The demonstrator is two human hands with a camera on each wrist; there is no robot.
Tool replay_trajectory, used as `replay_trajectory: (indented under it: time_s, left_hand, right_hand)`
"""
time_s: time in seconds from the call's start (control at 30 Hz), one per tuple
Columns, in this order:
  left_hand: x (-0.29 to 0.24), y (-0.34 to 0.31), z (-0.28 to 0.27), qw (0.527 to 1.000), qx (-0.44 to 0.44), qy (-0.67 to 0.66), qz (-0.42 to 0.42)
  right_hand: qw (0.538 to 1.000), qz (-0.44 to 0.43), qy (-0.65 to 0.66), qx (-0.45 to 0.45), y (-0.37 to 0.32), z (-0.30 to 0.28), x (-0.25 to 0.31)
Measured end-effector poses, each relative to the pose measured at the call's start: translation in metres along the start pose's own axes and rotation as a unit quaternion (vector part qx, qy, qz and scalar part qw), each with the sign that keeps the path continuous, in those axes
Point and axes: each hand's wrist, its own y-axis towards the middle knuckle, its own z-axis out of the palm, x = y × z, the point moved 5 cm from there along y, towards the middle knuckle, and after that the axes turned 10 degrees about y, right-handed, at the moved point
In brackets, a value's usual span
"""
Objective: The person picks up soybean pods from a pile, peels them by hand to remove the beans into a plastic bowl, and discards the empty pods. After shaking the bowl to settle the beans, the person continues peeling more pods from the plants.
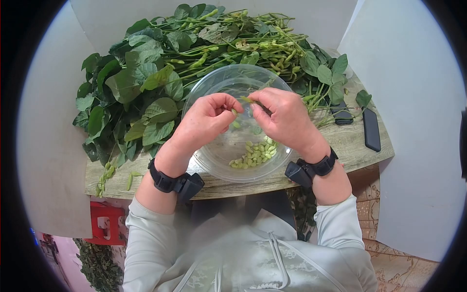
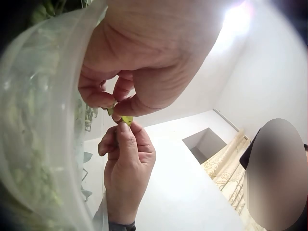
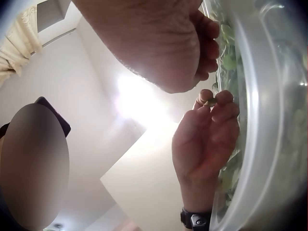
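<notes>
Both hands are raised over a clear plastic bowl [image 1: 206,158], fingertips close together. My left hand [image 1: 206,119] pinches a small green piece of soybean pod [image 1: 235,112] between thumb and fingers. Just below those fingertips shows a pale green bean [image 1: 236,124]. The right hand [image 1: 287,119] pinches a green soybean pod [image 1: 246,100], its tip pointing at the left hand. In the left wrist view the yellow-green pod [image 2: 127,120] sits at the right thumb tip, right by the left fingers. Shelled green beans [image 1: 255,153] lie heaped in the near right part of the bowl.
A big pile of leafy soybean stalks [image 1: 160,63] with pods covers the back and left of the wooden table [image 1: 321,146]. Two dark phones, one of them this black phone [image 1: 371,130], lie at the right. Loose pods [image 1: 108,174] lie front left. A red stool [image 1: 104,224] stands below.
</notes>
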Motion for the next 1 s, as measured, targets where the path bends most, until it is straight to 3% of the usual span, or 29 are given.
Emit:
replay_trajectory:
  time_s: [0.17,0.7,1.0]
  left_hand:
    - [0.007,0.003,-0.002,1.0,-0.006,-0.006,-0.009]
    - [0.001,0.003,-0.001,1.0,-0.011,0.01,0.0]
    - [0.001,0.004,0.001,1.0,0.0,-0.004,0.017]
  right_hand:
    - [0.997,-0.02,0.068,0.026,-0.001,0.005,0.006]
    - [0.996,0.044,0.068,0.028,-0.001,0.006,0.001]
    - [0.998,-0.016,0.042,0.054,-0.002,0.013,0.0]
